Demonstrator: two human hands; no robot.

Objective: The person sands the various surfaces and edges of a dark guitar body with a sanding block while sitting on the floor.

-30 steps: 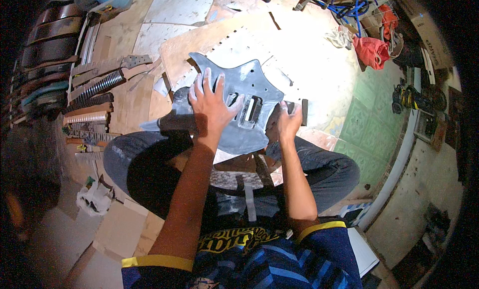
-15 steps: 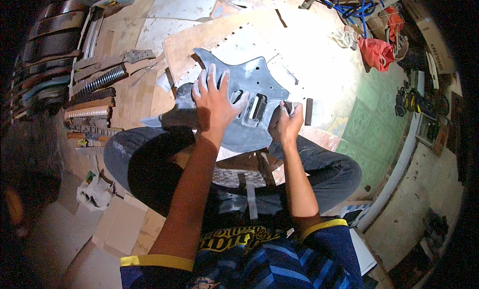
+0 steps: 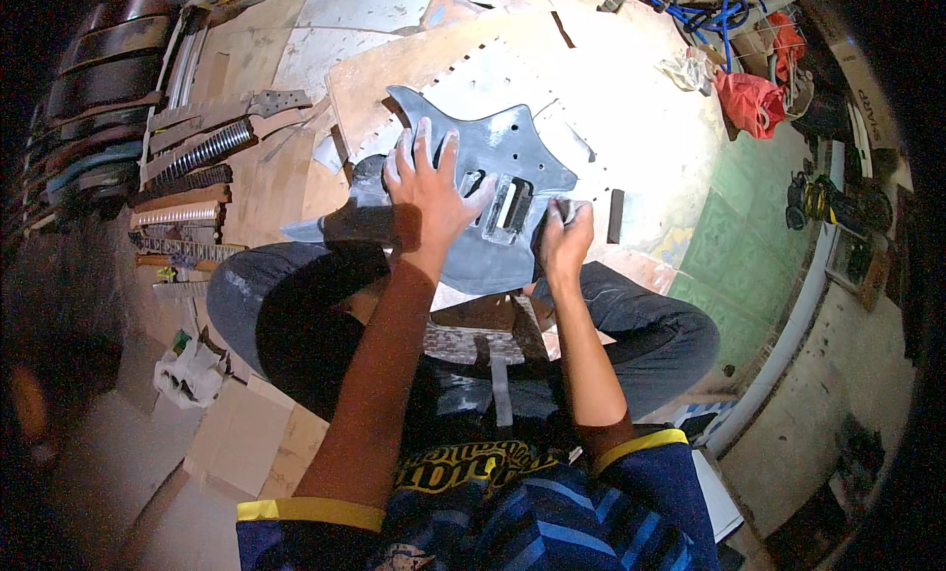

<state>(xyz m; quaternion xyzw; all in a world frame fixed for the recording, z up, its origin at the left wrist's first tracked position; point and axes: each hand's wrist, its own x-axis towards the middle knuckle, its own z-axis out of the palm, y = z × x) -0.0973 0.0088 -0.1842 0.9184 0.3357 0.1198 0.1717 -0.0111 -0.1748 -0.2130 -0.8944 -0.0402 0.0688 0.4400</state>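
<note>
A grey electric guitar body [image 3: 488,142] lies across my lap, with pointed horns, several small holes and cut-out pickup cavities. My left hand [image 3: 426,189] rests on its upper face, fingers spread, beside the cavities. At the body's right edge, my right hand [image 3: 567,238] is closed with the thumb on top. A small piece shows between its fingers, too hidden to name. Pale dust covers the fingertips of both hands.
Guitar necks [image 3: 212,147] and other slatted wooden parts lie on the left, near a stack of dark curved bodies [image 3: 103,78]. A dark flat strip [image 3: 615,216] sits just right of my right hand. Red cloth [image 3: 751,105] and blue hose [image 3: 724,14] are at far right.
My right hand has shifted slightly left and its fingers have drawn in closer against the guitar body's edge. The left hand stays spread on the body.
</note>
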